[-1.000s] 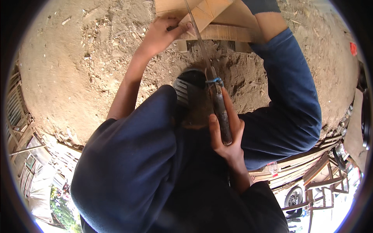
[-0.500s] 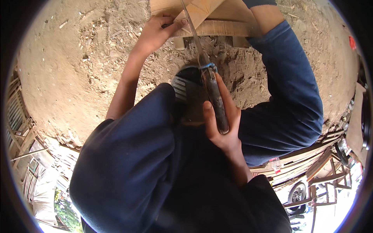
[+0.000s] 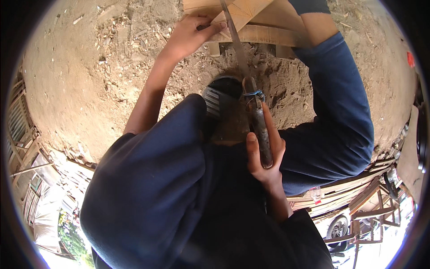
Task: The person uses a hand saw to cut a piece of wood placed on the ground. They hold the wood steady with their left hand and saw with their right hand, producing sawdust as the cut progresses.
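Note:
My right hand (image 3: 271,161) is wrapped round the dark, worn handle of a handsaw (image 3: 258,121), which has blue cord tied where handle and blade meet. The narrow blade runs away from me, seen almost edge-on, across a light wooden board (image 3: 247,12) at the top of the view. My left hand (image 3: 188,38) grips the board's near end, thumb on top, just left of the blade. That board lies slantwise over another wooden piece (image 3: 273,35) with a curved near edge. The far end of the blade is cut off by the picture's edge.
My right leg (image 3: 342,89) stretches forward, its foot by the wood. Below the blade is my black left shoe (image 3: 224,87) on dirt ground (image 3: 125,58) strewn with wood chips. Stacked timber (image 3: 345,186), a wooden frame (image 3: 374,213) and a wheel (image 3: 338,227) stand at lower right.
The saw and my right hand have come back toward me and slightly right. My left hand keeps its hold on the board; the whole view has shifted a little.

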A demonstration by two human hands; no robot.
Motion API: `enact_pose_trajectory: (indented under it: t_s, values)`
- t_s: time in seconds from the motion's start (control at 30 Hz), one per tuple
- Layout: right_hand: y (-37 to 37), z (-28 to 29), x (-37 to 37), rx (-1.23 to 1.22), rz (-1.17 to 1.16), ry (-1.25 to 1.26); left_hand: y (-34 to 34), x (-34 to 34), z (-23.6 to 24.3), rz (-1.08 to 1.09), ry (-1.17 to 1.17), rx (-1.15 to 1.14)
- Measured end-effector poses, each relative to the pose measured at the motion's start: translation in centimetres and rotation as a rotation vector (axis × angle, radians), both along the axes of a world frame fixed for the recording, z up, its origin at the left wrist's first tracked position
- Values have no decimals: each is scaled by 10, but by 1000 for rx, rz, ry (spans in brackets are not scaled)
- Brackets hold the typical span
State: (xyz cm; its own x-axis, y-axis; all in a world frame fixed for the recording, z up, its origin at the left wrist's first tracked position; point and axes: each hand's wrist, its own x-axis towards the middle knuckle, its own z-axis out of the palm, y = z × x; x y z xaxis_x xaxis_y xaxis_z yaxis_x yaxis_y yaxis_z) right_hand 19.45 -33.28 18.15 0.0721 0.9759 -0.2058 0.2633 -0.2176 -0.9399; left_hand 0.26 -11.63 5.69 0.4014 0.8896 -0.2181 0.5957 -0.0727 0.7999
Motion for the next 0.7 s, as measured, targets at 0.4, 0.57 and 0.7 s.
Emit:
enact_pose_trajectory:
  t_s: [0.4, 0.57, 0.7]
  values:
    - [-4, -2, -5, 37, -11, -7, -1, 3, -10, 29, -48, 122]
    - [14, -5, -11, -7, -6, -31, 1, 0, -10, 73, -79, -5]
    - [-2, -4, -9, 39, -41, 12, -4, 5, -8, 52, -36, 99]
